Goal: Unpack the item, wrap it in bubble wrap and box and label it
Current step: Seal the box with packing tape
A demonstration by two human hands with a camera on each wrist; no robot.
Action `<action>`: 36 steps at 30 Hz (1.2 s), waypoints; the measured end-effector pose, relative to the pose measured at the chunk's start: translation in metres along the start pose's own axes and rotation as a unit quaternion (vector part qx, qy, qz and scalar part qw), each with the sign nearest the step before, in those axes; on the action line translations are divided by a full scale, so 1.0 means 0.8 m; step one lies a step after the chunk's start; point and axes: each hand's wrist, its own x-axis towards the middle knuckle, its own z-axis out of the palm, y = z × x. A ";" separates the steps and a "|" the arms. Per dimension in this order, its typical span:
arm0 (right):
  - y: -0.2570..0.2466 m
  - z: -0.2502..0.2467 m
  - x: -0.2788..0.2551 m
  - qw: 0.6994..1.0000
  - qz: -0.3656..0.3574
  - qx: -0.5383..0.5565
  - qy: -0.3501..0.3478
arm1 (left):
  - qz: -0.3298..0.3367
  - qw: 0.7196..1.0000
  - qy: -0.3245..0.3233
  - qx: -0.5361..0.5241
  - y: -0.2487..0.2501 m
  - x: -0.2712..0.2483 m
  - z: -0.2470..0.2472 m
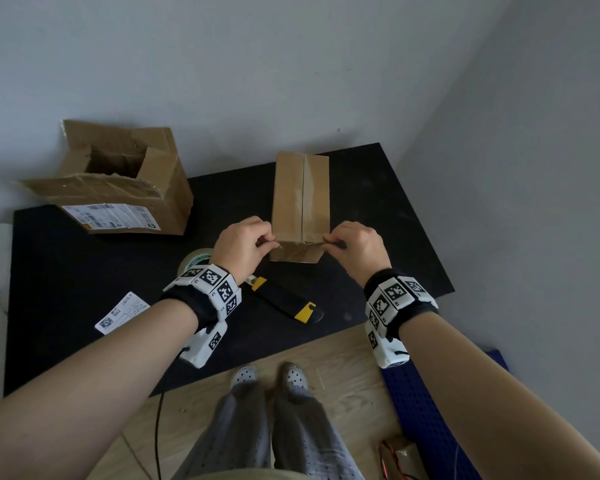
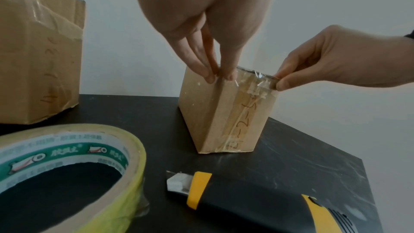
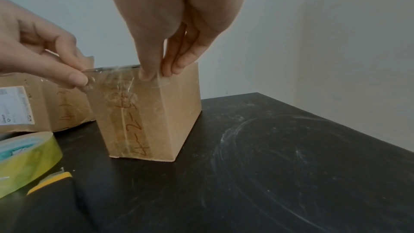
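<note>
A small closed cardboard box (image 1: 300,192) (image 2: 224,121) (image 3: 145,121) lies on the black table (image 1: 84,271), with handwriting on its near end face. A strip of clear tape (image 2: 257,81) (image 3: 112,75) is stretched across the top edge of that near face. My left hand (image 1: 269,242) (image 2: 220,77) (image 3: 80,79) pinches the strip's left end at the box corner. My right hand (image 1: 328,244) (image 2: 280,82) (image 3: 156,75) pinches the right end at the other corner. The box's contents are hidden.
A torn-open larger carton (image 1: 118,181) with a shipping label stands at the back left. A tape roll (image 1: 193,259) (image 2: 67,166) and a yellow-black utility knife (image 1: 284,299) (image 2: 246,201) lie just in front of the box. A loose paper label (image 1: 122,311) lies near the left.
</note>
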 end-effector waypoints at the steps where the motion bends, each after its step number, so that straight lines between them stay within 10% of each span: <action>1: -0.002 0.002 0.001 1.000 0.005 -0.004 0.004 | 0.002 1.000 0.005 -0.001 0.000 0.000 0.001; 22: -0.039 0.011 0.011 0.992 0.058 -0.109 -0.025 | 0.008 0.995 -0.048 0.090 0.012 0.016 -0.011; 36: -0.052 0.021 -0.018 0.997 -0.031 -0.025 -0.069 | -0.178 0.983 0.031 -0.022 0.017 0.013 -0.023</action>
